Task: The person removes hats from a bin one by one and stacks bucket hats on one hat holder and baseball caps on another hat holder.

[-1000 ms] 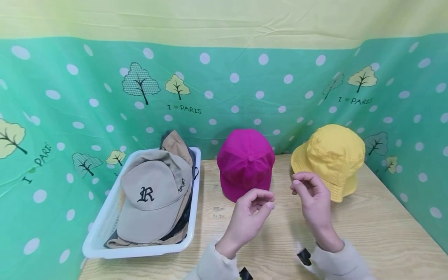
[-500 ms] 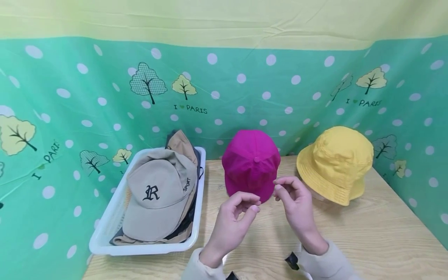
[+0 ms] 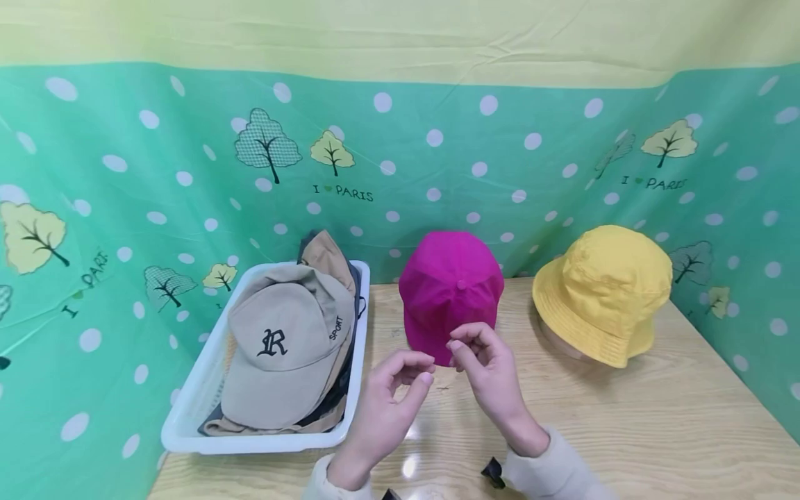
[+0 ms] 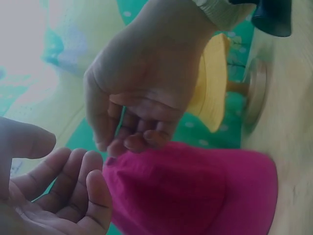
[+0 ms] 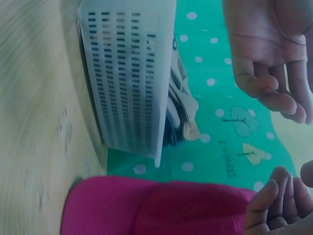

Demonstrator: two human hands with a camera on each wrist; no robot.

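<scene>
The magenta cap (image 3: 448,281) and yellow hat (image 3: 609,285) are matt cloth, the basket (image 3: 262,443) smooth plastic, the tabletop (image 3: 675,410) seemingly glossy wood.

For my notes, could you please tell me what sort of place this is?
Probably an indoor, curtained tabletop workspace: patterned cloth hangs behind a wooden table, which bears a white basket.
</scene>
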